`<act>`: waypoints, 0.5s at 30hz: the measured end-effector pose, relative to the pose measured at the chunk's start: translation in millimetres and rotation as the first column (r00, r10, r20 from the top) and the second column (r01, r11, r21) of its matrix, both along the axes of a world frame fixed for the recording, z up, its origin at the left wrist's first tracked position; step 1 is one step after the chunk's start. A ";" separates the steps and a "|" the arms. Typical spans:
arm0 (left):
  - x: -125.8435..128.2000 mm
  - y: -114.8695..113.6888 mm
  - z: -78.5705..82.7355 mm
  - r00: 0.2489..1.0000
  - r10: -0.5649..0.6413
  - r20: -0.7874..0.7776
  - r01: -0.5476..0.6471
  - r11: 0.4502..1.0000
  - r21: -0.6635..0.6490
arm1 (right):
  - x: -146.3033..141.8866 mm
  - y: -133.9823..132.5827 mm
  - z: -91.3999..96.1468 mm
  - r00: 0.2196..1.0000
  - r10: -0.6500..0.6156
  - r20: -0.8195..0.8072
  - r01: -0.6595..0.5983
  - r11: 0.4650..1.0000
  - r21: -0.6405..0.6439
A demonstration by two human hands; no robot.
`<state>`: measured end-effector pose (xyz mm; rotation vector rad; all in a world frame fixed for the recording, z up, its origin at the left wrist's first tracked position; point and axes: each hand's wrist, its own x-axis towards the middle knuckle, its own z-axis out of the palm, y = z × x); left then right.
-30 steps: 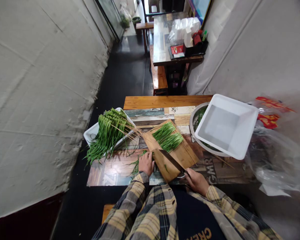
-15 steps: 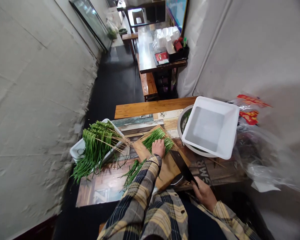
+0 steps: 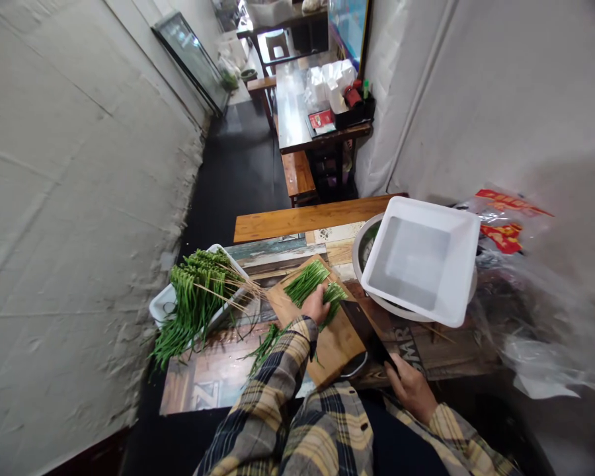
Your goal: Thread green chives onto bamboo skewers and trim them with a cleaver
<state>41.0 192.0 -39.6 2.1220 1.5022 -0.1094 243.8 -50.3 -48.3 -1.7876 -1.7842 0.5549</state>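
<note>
Cut chives (image 3: pixel 306 281) lie in a row on a wooden cutting board (image 3: pixel 341 347), parted from a second bunch of chives (image 3: pixel 335 299) on the right. My left hand (image 3: pixel 315 305) is closed at the left side of that second bunch; its fingertips are partly hidden. My right hand (image 3: pixel 412 389) grips a dark cleaver (image 3: pixel 369 336) by the handle, its blade along the board's right edge, tip beside the bunch. Loose chive trimmings (image 3: pixel 265 347) lie on the table left of the board, partly under my left sleeve.
At the left, a white tray (image 3: pixel 159 305) holds skewered chives (image 3: pixel 201 287), sticks pointing toward the board. An upturned-edge white plastic bin (image 3: pixel 416 264) rests on a metal bowl (image 3: pixel 359 248) at the right, beside plastic bags (image 3: pixel 515 291). A bench (image 3: pixel 307 219) runs behind the table.
The chives on the board have been split into two groups, with the right bunch shifted toward the cleaver. My left hand has turned and closed beside it. The cleaver stays in my right hand.
</note>
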 end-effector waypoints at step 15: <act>-37.2 48.1 26.7 0.988 0.122 0.097 -0.140 0.968 0.207 | -14.8 8.7 1.2 0.997 0.038 -0.068 -0.045 0.994 -0.098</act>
